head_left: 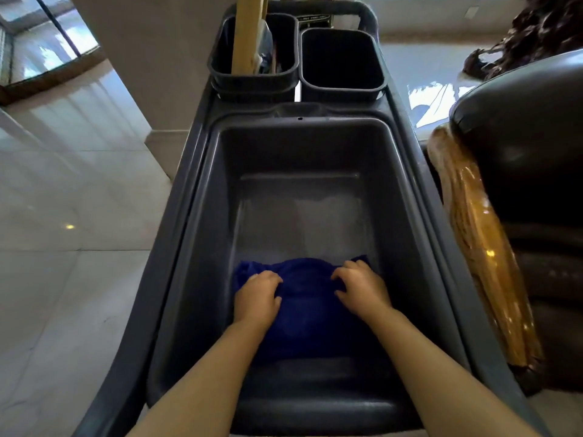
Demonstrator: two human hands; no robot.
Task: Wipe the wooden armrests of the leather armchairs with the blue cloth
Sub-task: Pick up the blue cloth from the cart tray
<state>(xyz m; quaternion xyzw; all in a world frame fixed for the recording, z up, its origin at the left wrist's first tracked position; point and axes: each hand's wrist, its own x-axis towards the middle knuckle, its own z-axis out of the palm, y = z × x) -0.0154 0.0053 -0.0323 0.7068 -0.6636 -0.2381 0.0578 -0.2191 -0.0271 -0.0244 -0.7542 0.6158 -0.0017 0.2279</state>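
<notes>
Both hands, left point(257, 296) and right point(362, 287), press curled fingers into the cloth point(303, 310) lying in the tub point(202, 247); whether either grip has clenched it, I cannot tell. Best to bunch it firmly, then lift. An armrest point(479, 247) gleams right; pale tiled floor point(79, 216) left.

1. Two forearms enter from the bottom edge, both bare, with no sleeve showing up to the frame edge.
2. The left hand point(257, 298) wears no glove, ring or watch.
3. The right hand point(362, 288) is likewise bare, its wrist unadorned.
4. Fingernails look short and unpainted.
</notes>
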